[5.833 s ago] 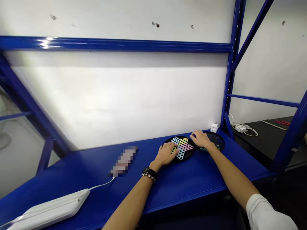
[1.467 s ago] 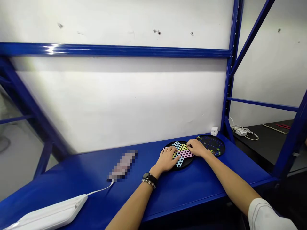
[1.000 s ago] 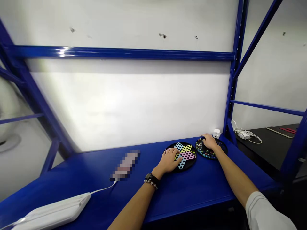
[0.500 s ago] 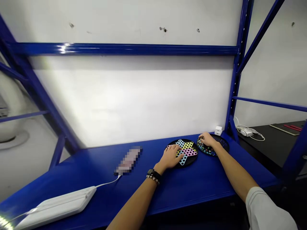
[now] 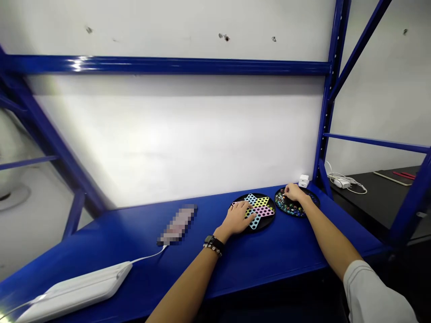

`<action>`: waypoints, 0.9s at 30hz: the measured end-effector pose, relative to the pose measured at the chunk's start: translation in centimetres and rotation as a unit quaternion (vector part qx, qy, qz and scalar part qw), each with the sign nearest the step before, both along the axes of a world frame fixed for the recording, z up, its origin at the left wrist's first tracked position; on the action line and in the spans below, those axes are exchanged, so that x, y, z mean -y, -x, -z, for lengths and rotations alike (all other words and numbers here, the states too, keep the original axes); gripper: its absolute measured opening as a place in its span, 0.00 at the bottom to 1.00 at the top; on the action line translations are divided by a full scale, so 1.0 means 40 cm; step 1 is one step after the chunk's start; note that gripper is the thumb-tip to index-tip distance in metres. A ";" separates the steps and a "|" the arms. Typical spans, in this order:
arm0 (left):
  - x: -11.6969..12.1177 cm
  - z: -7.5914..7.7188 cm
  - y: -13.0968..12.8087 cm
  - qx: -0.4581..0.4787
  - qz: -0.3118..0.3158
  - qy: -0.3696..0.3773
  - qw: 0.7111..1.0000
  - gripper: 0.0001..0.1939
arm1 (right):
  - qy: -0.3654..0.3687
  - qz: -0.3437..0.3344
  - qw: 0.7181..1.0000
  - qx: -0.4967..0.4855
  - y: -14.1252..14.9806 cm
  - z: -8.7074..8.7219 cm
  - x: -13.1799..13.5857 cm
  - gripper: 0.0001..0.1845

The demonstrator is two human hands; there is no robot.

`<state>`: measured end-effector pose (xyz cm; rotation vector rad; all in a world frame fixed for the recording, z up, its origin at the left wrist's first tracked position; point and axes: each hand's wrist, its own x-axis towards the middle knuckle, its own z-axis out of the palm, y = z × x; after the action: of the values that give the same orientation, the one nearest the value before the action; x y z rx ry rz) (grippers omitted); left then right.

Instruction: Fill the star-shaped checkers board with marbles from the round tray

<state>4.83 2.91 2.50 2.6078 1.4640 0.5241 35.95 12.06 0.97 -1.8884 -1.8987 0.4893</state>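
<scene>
A round black game board (image 5: 259, 211) with a pastel star of holes lies on the blue shelf (image 5: 256, 255). My left hand (image 5: 237, 217) rests flat on the board's left side, fingers spread. Just right of it sits a round black tray (image 5: 286, 207) holding several coloured marbles. My right hand (image 5: 294, 193) is in the tray at its far side, fingers curled down among the marbles; whether it holds one is hidden.
A white flat device (image 5: 72, 291) with a cable lies at the shelf's near left, a blurred phone-like object (image 5: 177, 224) in the middle. A white charger (image 5: 303, 181) stands by the blue upright (image 5: 325, 116). A black table (image 5: 377, 188) with cables is at the right.
My right hand went from the star board to the marble tray and has stayed there, shifting slightly within it. My left hand has kept its place on the board.
</scene>
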 end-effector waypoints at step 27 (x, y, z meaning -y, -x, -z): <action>0.004 -0.005 -0.007 -0.004 -0.004 -0.001 1.000 0.17 | 0.108 -0.060 0.989 0.078 -0.017 -0.156 0.127 0.10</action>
<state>5.12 2.73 2.71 2.6093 1.4778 0.5163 36.62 6.97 7.20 -2.0067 -2.1457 0.6240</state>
